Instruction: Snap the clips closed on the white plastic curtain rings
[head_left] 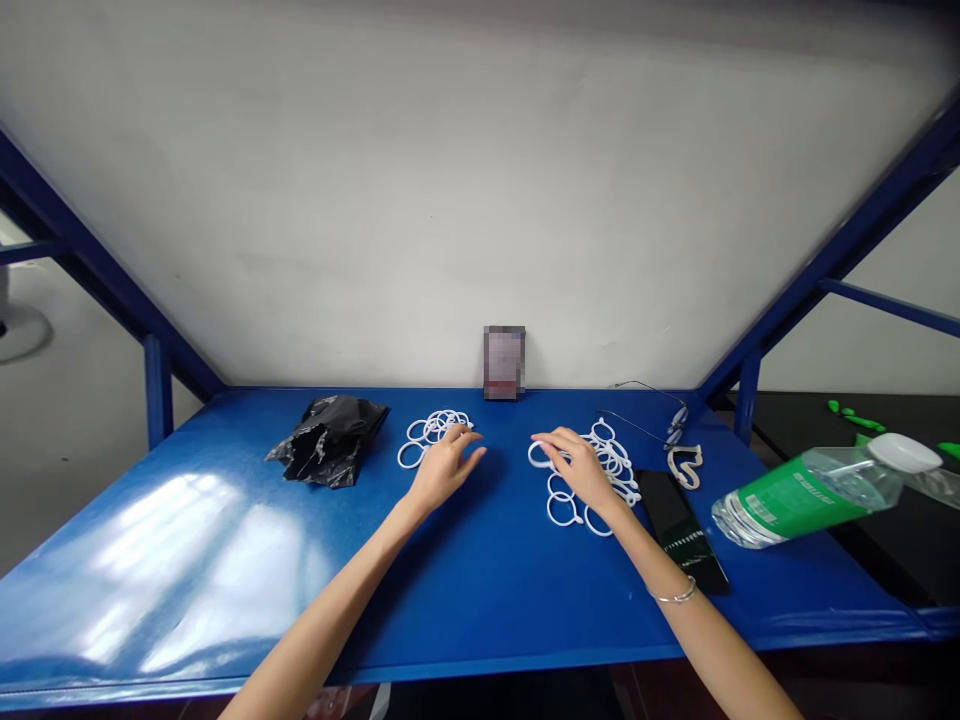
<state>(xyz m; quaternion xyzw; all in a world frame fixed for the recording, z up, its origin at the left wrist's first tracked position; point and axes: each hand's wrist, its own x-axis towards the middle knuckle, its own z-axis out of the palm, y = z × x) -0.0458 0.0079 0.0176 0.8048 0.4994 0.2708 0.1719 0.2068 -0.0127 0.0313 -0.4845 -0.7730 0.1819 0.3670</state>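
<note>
While two clusters of white rings occupy the far half of the blue tabletop (480, 590), the left cluster (411, 456) sits left of centre and the right cluster (564, 508) lies right of centre, spread nearer the near edge. The left hand (444, 468) is over the near right side of its cluster, thumb and fingers parted, with nothing visible in its grasp. The right hand (579, 465) reaches across the other cluster, fingertips at its leftmost ring; whether they pinch that ring or only touch it, I cannot tell.

Rings overlap on the right, so lifting one could drag out others if their small end knobs catch. A sweep of the right forearm could nudge the phone (679, 530) beside it, or knock the green-labelled bottle (802, 495) near the right edge; whether that stands or lies is unclear.

Towards the far right corner are eyeglasses (676, 425) and a pale curved piece (685, 467); a black plastic bag (330, 440) lies towards the far left corner. A blurred rectangular item (504, 363) stands at the middle of the far edge, against a pale wall (420, 200). Window light glares off the tabletop's left side, blue bars (159, 390) frame both sides, and green pieces (855, 415) rest on a dark surface (795, 425) beyond the right edge.
</note>
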